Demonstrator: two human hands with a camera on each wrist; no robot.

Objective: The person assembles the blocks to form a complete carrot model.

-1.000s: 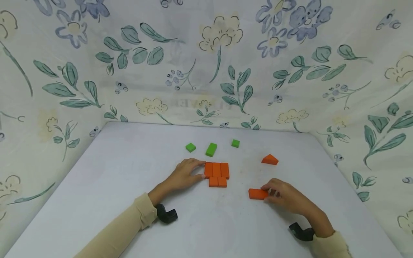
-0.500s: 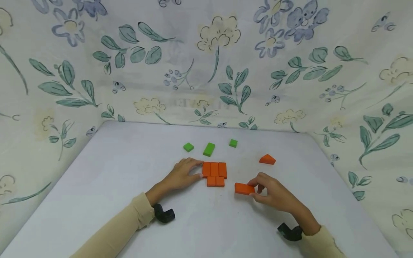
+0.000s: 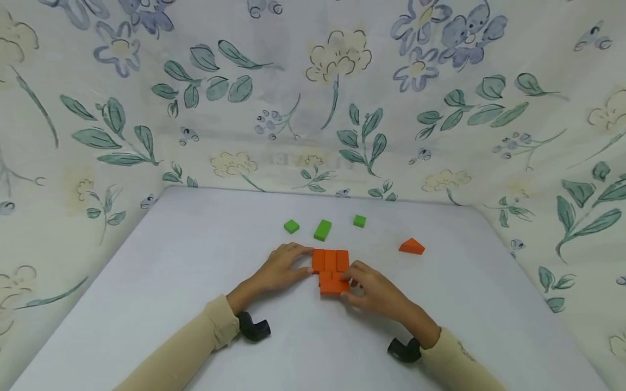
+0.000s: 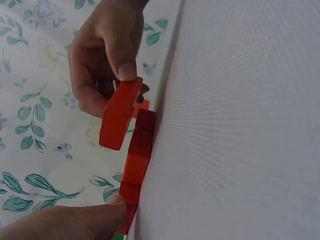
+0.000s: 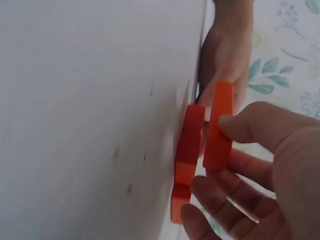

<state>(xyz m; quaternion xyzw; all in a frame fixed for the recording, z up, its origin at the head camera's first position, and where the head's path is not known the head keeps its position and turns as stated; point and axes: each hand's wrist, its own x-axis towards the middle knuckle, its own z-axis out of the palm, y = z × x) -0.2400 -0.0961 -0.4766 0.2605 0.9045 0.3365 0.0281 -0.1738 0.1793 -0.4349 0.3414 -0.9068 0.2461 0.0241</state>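
orange block (image 3: 332,290): held above the near edge of the block group (image 3: 330,260)
right hand (image 3: 375,293): thumb and fingers pinch that block
left hand (image 3: 280,270): extended fingers and thumb touch the group's left side
three green blocks (image 3: 322,230): beyond the group
orange triangle (image 3: 412,247): right of the group

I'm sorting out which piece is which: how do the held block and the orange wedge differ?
The held block is oblong; the wedge has a triangular outline. The held block is pinched in the right hand, raised off the table; the wedge lies on the table, touched by neither hand. Both are orange.
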